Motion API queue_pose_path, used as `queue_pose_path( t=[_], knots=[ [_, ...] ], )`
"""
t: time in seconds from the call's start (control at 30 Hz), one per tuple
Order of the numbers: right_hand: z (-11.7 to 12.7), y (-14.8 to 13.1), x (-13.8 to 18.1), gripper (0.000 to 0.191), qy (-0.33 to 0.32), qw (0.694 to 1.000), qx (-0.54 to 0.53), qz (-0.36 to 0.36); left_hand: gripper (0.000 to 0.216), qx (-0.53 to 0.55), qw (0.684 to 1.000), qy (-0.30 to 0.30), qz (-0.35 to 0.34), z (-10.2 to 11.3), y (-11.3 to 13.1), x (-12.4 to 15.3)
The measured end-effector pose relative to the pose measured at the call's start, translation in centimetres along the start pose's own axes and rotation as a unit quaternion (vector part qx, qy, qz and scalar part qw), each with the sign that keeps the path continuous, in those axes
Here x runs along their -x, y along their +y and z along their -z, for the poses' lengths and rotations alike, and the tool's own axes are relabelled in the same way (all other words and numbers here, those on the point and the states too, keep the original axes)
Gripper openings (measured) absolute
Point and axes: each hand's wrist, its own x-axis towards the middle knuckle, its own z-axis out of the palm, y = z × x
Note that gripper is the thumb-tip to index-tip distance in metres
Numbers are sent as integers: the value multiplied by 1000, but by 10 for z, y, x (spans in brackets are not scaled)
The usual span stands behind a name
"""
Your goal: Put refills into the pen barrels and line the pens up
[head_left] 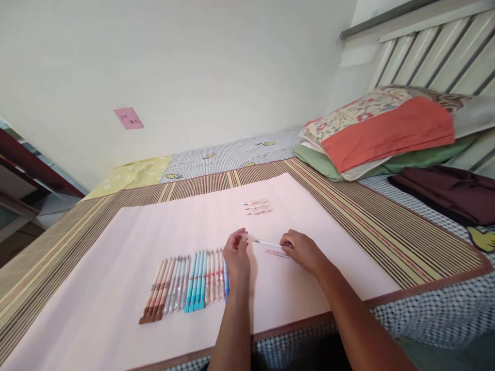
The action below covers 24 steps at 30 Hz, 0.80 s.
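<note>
Between my hands, over the pink sheet, a thin white pen refill with a dark tip lies nearly level. My right hand is closed around its right end. Pinched in my left hand is a small translucent piece, close to the tip; whether they touch I cannot tell. Just below the refill are pink-patterned pen parts on the sheet. Left of my left hand lies a row of pens: brown pens, greyish clear pens, turquoise pens and pinkish-white pens. Blue ones are partly hidden by my wrist.
Farther back on the sheet lie three slim dark-tipped pieces with reddish markings. A striped mat extends under the sheet. Folded cloths and a red-edged pillow are piled at the right, near dark maroon fabric. A wall rises behind.
</note>
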Motion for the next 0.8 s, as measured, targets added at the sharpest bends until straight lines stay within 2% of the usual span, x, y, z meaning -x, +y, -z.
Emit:
queue_pose_path(
  t=[0.23, 0.43, 0.53, 0.6, 0.7, 0.8],
  knots=[
    [-6, 0, -5, 17, 52, 998, 32, 1, 23, -112, 991, 9, -70, -2, 6, 4],
    [-4, 6, -3, 11, 94, 995, -8, -27, 19, -117, 990, 44, -65, -1, 8, 2],
    [-5, 9, -5, 5, 138, 980, -138, -26, 18, -53, 997, 51, -35, 0, 8, -1],
    [-7, 10, -7, 11, 168, 957, -235, -27, 20, 51, 997, 45, 35, 1, 7, -4],
    [-7, 12, -11, 22, 192, 913, -358, -36, 19, 192, 972, 43, 132, 2, 3, -8],
    [-7, 12, -12, 27, 197, 873, -443, -49, 15, 227, 963, 47, 139, 2, 2, -9]
  ],
)
